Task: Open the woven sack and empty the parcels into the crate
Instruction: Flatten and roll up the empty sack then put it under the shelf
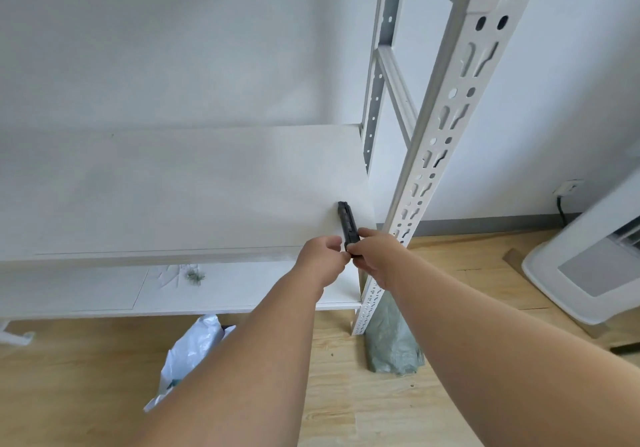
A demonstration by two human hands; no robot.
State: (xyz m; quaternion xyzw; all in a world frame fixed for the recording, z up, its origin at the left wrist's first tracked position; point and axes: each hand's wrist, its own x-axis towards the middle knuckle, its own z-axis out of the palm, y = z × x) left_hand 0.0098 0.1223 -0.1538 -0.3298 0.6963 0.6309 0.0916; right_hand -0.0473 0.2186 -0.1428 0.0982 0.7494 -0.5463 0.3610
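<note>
A white plastic bag (194,346) is lying on the floor at left; a black utility knife (347,226) is being pinched by the left hand (320,256) and gripped in the curled fingers of the right hand (375,256) over the shelf (173,187), probably for readying the blade; the green woven sack (391,346) is being left unopened against the upright (446,128); no crate is in view.

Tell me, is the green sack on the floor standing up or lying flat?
Standing up: the green woven sack rises from the floor against the shelf post.
</note>
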